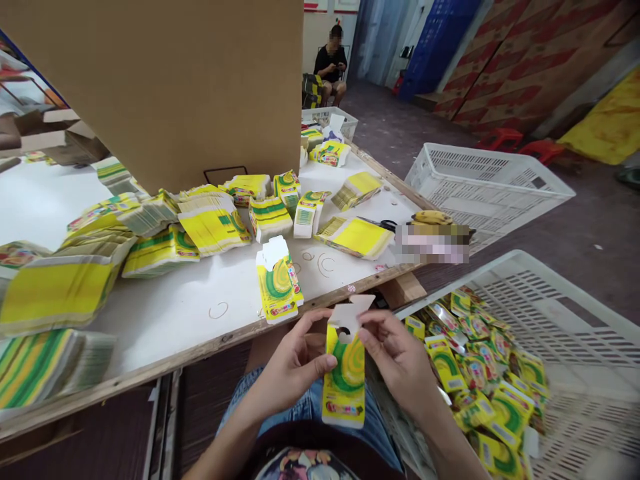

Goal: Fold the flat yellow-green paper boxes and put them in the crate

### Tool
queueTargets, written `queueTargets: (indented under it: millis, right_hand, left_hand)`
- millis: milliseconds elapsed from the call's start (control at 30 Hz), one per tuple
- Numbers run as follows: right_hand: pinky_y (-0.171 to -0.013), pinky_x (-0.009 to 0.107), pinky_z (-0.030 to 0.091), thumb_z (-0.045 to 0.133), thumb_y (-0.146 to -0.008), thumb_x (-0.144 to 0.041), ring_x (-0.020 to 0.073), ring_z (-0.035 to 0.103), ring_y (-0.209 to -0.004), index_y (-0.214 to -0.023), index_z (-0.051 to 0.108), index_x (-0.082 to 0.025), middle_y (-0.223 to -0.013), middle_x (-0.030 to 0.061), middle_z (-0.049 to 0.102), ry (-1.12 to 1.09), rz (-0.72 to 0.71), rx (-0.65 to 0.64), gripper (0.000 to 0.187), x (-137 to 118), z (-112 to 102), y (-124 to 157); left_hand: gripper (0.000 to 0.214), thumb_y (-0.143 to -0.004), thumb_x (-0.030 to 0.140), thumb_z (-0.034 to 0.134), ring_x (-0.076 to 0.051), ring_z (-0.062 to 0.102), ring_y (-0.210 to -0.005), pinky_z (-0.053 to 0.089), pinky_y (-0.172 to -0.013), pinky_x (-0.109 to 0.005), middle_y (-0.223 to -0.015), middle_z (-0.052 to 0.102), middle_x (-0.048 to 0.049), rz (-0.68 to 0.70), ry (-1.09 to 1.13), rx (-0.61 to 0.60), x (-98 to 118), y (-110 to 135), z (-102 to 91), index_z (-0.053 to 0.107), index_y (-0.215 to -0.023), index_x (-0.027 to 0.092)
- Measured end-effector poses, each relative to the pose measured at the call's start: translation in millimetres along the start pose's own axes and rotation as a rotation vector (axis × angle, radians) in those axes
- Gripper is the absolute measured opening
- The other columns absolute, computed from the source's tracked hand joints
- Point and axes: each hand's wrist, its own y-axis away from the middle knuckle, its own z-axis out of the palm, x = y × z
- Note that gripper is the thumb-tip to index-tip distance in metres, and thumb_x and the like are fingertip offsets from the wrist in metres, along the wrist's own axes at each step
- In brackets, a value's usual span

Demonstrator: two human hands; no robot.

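A yellow and green carton (345, 380) with its white top flaps raised is held upright over my lap. My left hand (300, 360) grips its left edge, thumb across the front. My right hand (393, 350) pinches the carton near the upper right, at the flap. Just beyond, a small pile of flat cartons (277, 283) lies at the near edge of the white table (230, 280). To my right, a white crate (575, 333) holds many yellow boxes (505, 410).
Stacks of flattened cartons (210, 220) spread across the table before a large cardboard box (200, 87). Scissors (387, 225) and bananas (433, 217) lie at the right edge. Another white crate (480, 180) stands beyond. A person (331, 63) sits at the back.
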Motion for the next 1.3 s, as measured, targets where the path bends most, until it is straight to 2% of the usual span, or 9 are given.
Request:
queueTargets:
  millis: [100, 233, 333, 667, 867, 1000, 1167, 1233, 1300]
  right_hand:
    - [-0.066, 0.025, 0.045, 0.055, -0.092, -0.045, 0.0163, 0.06, -0.074, -0.115, 0.052, -0.024, -0.085, 0.0016, 0.065, -0.099, 0.088, 0.124, 0.031, 0, -2, 0]
    - [-0.053, 0.023, 0.036, 0.059, -0.088, -0.044, 0.0125, 0.047, -0.054, -0.122, 0.052, -0.02, -0.062, -0.0054, 0.053, -0.065, 0.242, -0.173, 0.043, -9, -7, -1]
    - [-0.05, 0.022, 0.029, 0.063, -0.084, -0.037, 0.0103, 0.039, -0.051, -0.122, 0.05, -0.021, -0.062, -0.0068, 0.051, 0.012, 0.264, -0.23, 0.043, -11, -5, -3]
    - [-0.049, 0.023, 0.035, 0.059, -0.088, -0.035, 0.0121, 0.043, -0.05, -0.117, 0.053, -0.02, -0.055, -0.0082, 0.045, 0.139, 0.156, -0.096, 0.033, 1, 8, 0]
    - [-0.078, 0.031, 0.05, 0.061, -0.089, -0.037, 0.0218, 0.064, -0.093, -0.098, 0.07, -0.021, -0.101, 0.0075, 0.068, 0.1, 0.011, 0.095, 0.02, 5, 8, 2]
    - [-0.078, 0.036, 0.052, 0.063, -0.088, -0.031, 0.0234, 0.065, -0.088, -0.092, 0.07, -0.024, -0.093, 0.0061, 0.071, 0.072, -0.037, 0.156, 0.012, 4, 2, 9]
    - [-0.101, 0.054, 0.033, 0.067, -0.085, -0.03, 0.0324, 0.056, -0.106, -0.097, 0.073, -0.024, -0.107, 0.0121, 0.065, 0.675, -0.221, 0.619, 0.015, -3, -37, 11]
    - [-0.102, 0.055, 0.03, 0.066, -0.085, -0.032, 0.0341, 0.054, -0.11, -0.103, 0.072, -0.024, -0.114, 0.0135, 0.063, 0.761, -0.223, 0.599, 0.021, -2, -38, 4]
    - [-0.096, 0.051, 0.038, 0.062, -0.088, -0.033, 0.0309, 0.058, -0.104, -0.103, 0.071, -0.024, -0.109, 0.0118, 0.067, 0.669, -0.231, 0.439, 0.02, 3, -20, -7]
  left_hand:
    - [0.039, -0.085, 0.029, 0.067, -0.018, 0.066, -0.085, 0.051, -0.076, -0.028, -0.102, 0.069, -0.0082, 0.048, -0.154, 0.121, -4, -4, 1.0, 0.049, -0.118, 0.022]
    - [0.034, -0.087, 0.031, 0.062, -0.016, 0.064, -0.078, 0.05, -0.073, -0.027, -0.095, 0.069, -0.006, 0.096, -0.334, 0.21, -8, -5, 1.0, 0.051, -0.118, 0.021]
    - [0.032, -0.089, 0.029, 0.059, -0.017, 0.063, -0.078, 0.049, -0.074, -0.027, -0.098, 0.07, -0.0066, 0.098, -0.376, 0.193, -7, -4, 2.2, 0.052, -0.12, 0.022]
    - [0.039, -0.086, 0.027, 0.065, -0.018, 0.066, -0.084, 0.05, -0.076, -0.027, -0.099, 0.07, -0.0079, 0.061, -0.19, 0.164, -3, -7, 2.3, 0.049, -0.12, 0.022]
    - [0.036, -0.082, 0.025, 0.069, -0.018, 0.067, -0.084, 0.051, -0.075, -0.027, -0.096, 0.071, -0.0067, 0.064, -0.152, 0.147, -11, -10, 9.0, 0.054, -0.115, 0.021]
    - [0.03, -0.086, 0.023, 0.064, -0.022, 0.068, -0.093, 0.053, -0.083, -0.032, -0.107, 0.071, -0.0091, 0.131, -0.271, 0.151, -12, -11, 14.1, 0.057, -0.116, 0.021]
    - [0.033, -0.086, 0.02, 0.062, -0.026, 0.05, -0.13, 0.028, -0.116, -0.045, -0.13, 0.063, -0.0075, 0.487, -0.815, 0.576, 3, -4, -12.5, 0.063, -0.119, 0.025]
    - [0.036, -0.085, 0.022, 0.063, -0.028, 0.042, -0.137, 0.013, -0.121, -0.05, -0.134, 0.06, -0.0074, 0.529, -0.904, 0.735, 7, -2, -27.3, 0.063, -0.121, 0.024]
    - [0.039, -0.084, 0.025, 0.065, -0.029, 0.043, -0.137, 0.012, -0.12, -0.052, -0.136, 0.06, -0.0088, 0.457, -0.882, 0.76, 7, -1, -36.7, 0.062, -0.123, 0.023]
